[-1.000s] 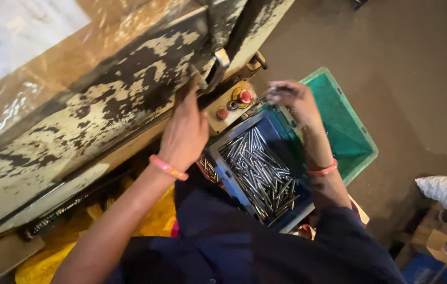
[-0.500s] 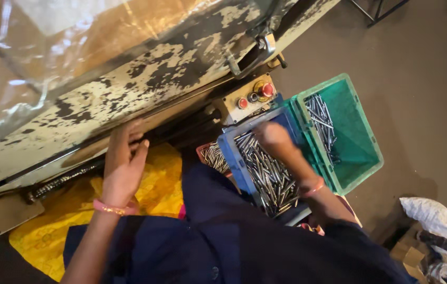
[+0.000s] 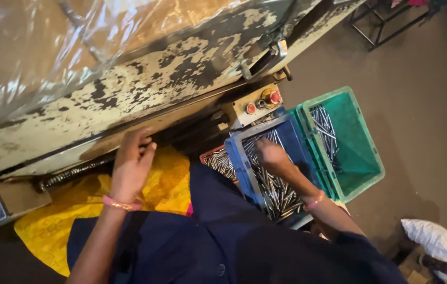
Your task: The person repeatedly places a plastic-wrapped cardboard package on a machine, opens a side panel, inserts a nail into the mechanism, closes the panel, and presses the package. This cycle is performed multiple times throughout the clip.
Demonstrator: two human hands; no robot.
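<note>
From the head camera, the step in hand looks like picking up stock. The right hand (image 3: 270, 156) is down in the blue crate (image 3: 238, 167), fingers curled into the heap of metal rods (image 3: 276, 190). I cannot tell whether it has closed on any of them, since the hand hides its own fingertips. The left hand (image 3: 130, 167) rests with fingers loosely bent against the dark slot along the lower edge of the machine (image 3: 144, 94), holding nothing that I can see. The next move, as I judge it, calls for a firm pinch on a few rods and a lift clear of the heap.

A green crate (image 3: 363, 152) stands just beside the blue one with a few rods in it. A yellow cloth (image 3: 65, 210) lies under the left arm. The machine's paint is flaking, clear plastic sheet (image 3: 39, 47) covers its top, and a small box with red buttons (image 3: 261, 101) sits on its side. The floor (image 3: 423, 89) is bare and brown, with a white sack (image 3: 434, 242) at the lower right.
</note>
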